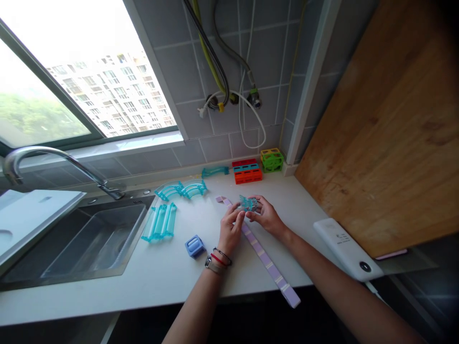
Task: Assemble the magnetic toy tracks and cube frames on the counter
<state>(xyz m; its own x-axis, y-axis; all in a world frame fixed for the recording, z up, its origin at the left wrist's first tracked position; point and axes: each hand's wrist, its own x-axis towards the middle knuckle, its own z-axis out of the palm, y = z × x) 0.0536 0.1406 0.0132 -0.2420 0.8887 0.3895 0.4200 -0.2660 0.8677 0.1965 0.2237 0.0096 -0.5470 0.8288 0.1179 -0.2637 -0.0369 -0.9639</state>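
Note:
Between both hands is a small translucent teal plastic piece (248, 204), raised above the counter. My left hand (232, 225) has its fingers and thumb closed on its left side. On the right side, the fingers of my right hand (266, 215) wrap round the same piece. Fingers cover part of its shape. Under the hands a lilac strip with pale bands (263, 259) runs diagonally, its near end reaching past the counter's front edge. Left of my left hand sits a blue block with a slot (195, 246). Further left lie straight teal track pieces (159, 222) and curved teal track pieces (181, 189).
A sink (131, 248) with a chrome faucet (68, 162) is at left. Along the wall stand red, blue and orange frames (247, 172), a green and yellow cube frame (272, 161) and another teal piece (215, 171). A white power bank (346, 248) and wooden board (390, 129) bound the right.

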